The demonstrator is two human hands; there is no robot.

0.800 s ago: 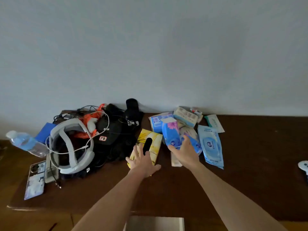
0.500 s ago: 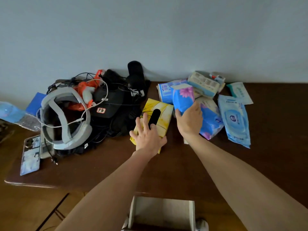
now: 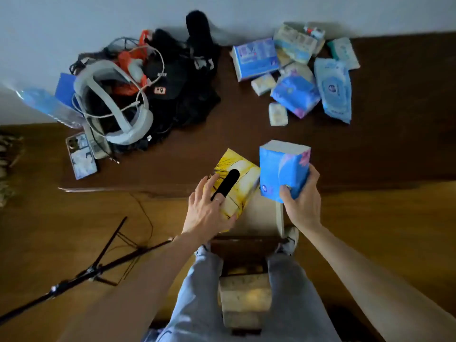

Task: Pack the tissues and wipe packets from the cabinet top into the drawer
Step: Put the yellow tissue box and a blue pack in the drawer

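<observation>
- Both hands are loaded: the left hand [image 3: 209, 211] has its grip closed round the yellow tissue box [image 3: 237, 181], fingers splayed over the top beside the black slot, thumb under the near edge.
- The right hand [image 3: 302, 201] is clamped on the blue tissue pack [image 3: 283, 169], held upright just beside the box, the two nearly touching.
- Both items hang over the tabletop's [image 3: 394, 144] front edge, above the pale open drawer [image 3: 280, 218], whose inside is mostly hidden behind them.
- Risk one: the drawer looks narrow, so dropping both together could jam them against its walls or each other.
- Risk two: the soft blue pack is pinched low, and could tip out of the fingers.
- More packets [image 3: 296, 95] remain well back by the wall, still to be packed.
- The surface is dark brown wood, cluttered at left with a white headset [image 3: 118, 112], cables and black gear.
- A plain pale wall stands behind; a wooden floor and a tripod [image 3: 98, 267] lie below.
</observation>
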